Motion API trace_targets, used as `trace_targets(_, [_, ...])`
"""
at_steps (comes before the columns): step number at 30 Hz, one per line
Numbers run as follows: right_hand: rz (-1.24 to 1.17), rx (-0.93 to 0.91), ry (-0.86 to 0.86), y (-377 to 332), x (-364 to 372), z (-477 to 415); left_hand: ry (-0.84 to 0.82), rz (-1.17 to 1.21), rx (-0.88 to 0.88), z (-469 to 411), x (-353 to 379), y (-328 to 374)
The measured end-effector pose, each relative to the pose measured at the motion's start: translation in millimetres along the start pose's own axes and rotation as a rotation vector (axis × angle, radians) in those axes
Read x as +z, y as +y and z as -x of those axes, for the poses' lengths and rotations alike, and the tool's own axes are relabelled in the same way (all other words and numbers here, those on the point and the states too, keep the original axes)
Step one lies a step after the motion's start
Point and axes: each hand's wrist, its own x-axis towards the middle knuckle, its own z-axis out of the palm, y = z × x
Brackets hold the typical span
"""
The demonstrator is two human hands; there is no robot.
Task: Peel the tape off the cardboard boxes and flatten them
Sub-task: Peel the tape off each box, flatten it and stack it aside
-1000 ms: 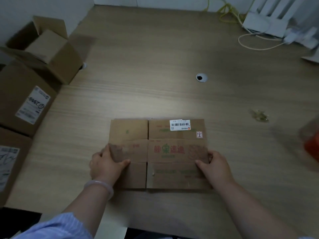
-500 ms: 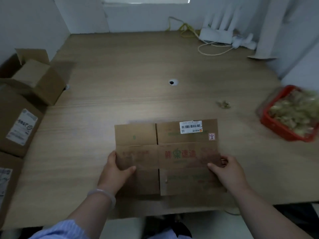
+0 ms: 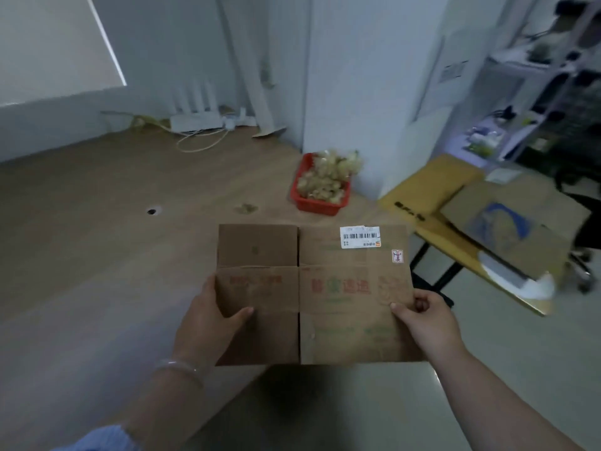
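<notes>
A flattened brown cardboard box (image 3: 312, 294) with red and green print and a white barcode label (image 3: 359, 236) is held flat above the near edge of the wooden table (image 3: 97, 242). The left hand (image 3: 208, 323) pinches its left edge, thumb on top; the right hand (image 3: 426, 317) pinches its right edge. A red plastic basket (image 3: 320, 203) heaped with crumpled tape sits beyond.

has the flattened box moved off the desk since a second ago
Yes. The flattened box, held by the left hand and right hand, has swung right toward the red basket, now overhanging the desk edge.
</notes>
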Motion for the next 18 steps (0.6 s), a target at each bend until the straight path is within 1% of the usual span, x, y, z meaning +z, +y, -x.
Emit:
trace_targets(5, [-0.073, 0.053, 0.157, 42.4, -100.1, -7.9, -0.106, 0.013, 0.146, 7.4, 64.4, 84.6])
trace_targets(10, [-0.119, 0.078, 0.280, 92.0, -200.4, -27.3, -0.129, -0.003, 0.224, 28.1, 147.7, 170.4])
trace_targets(18, [-0.090, 0.049, 0.423, 159.9, -361.9, -73.1, -0.252, 0.063, 0.320, 74.2, 287.9, 296.2])
